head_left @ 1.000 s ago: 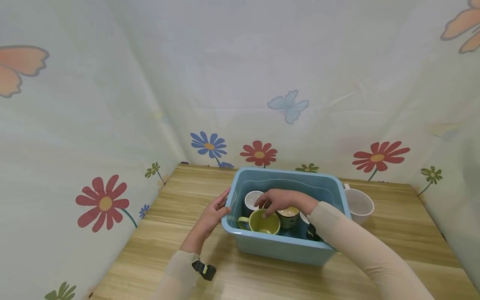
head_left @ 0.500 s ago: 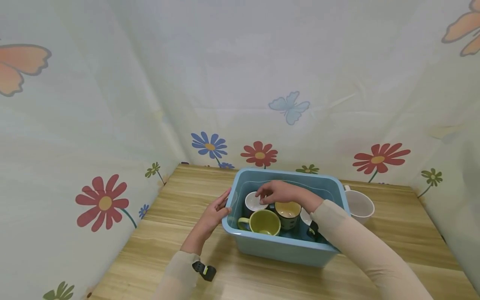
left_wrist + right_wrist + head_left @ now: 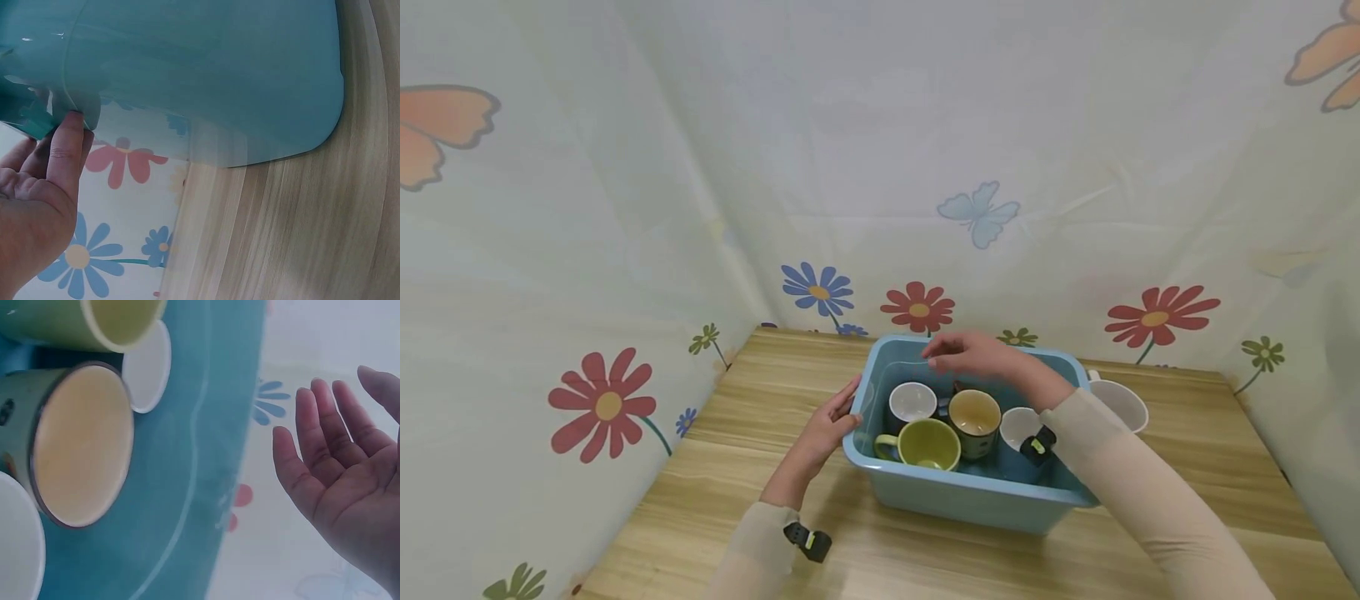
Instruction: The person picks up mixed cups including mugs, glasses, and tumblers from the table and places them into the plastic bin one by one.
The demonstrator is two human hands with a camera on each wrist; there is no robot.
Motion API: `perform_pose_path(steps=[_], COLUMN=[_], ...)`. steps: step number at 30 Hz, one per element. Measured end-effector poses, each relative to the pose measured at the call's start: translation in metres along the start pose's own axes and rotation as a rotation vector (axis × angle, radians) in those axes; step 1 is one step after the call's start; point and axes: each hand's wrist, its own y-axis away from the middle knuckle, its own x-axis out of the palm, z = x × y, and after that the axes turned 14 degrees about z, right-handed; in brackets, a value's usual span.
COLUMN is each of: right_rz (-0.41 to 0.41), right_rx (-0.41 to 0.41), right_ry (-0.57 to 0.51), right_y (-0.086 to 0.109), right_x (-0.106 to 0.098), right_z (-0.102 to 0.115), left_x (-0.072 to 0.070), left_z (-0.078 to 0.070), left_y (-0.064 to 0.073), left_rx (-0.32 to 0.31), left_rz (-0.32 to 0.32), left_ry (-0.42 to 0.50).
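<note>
A light blue plastic tub (image 3: pixel 962 500) stands on the table, holding several cups. My left hand (image 3: pixel 823 433) rests on its left rim, thumb and fingers spread along the edge; the left wrist view shows fingertips (image 3: pixel 72 122) at the rim's outside. Over the tub's back rim hovers my right hand (image 3: pixel 981 354), with nothing in its loosely bent fingers (image 3: pixel 306 425). Below it are a tan-lined cup (image 3: pixel 975 412), a white-lined dark cup (image 3: pixel 913 402) and a yellow-green mug (image 3: pixel 929 446). Another white-lined cup (image 3: pixel 1018 427) sits to the right, partly behind my wrist device.
A large white cup (image 3: pixel 1120 404) stands outside the tub on the right, partly hidden by my sleeve. The wooden table (image 3: pixel 700 500) meets flower-printed sheeting (image 3: pixel 880 167) at its back and sides. Black devices (image 3: pixel 808 542) are strapped to my wrists.
My right hand has risen from the white-lined dark cup and yellow-green mug, moving back and right to the tub's back rim. The left hand and tub have stayed in place.
</note>
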Motion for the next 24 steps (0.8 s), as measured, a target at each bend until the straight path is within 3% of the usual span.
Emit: perform_pose_path(steps=[10, 24], right_rz=[-0.048, -0.166], right_rx=[-0.020, -0.022], right_ry=[-0.012, 0.031], right_y=[0.025, 0.070], right_x=[-0.015, -0.032], right_z=[0.008, 0.016], left_x=[-0.001, 0.000], left_z=[0.001, 0.000], left_y=[0.000, 0.000], left_rx=[0.023, 0.008], left_rz=[0.036, 0.009], left_ry=[0.009, 0.021])
